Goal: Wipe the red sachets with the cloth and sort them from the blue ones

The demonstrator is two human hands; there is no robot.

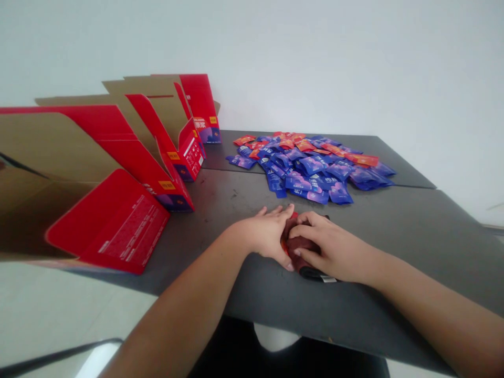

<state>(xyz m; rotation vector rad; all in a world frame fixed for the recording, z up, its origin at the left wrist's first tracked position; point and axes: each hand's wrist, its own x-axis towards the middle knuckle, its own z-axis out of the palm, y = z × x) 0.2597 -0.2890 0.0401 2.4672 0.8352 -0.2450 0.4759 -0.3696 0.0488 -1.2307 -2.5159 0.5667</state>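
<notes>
Both my hands rest together on the dark grey table near its front edge. My left hand lies with fingers stretched over the left side of a small dark red pouch. My right hand covers the pouch's right side, fingers curled onto it. The pouch's black lower edge with a white tag sticks out under my right hand. Beyond the hands a heap of several blue and red sachets is spread over the table's middle and back.
Several open red cardboard boxes with brown insides stand in a row along the table's left side, flaps up. A white wall rises behind. A pale floor and a dark chair edge show below left.
</notes>
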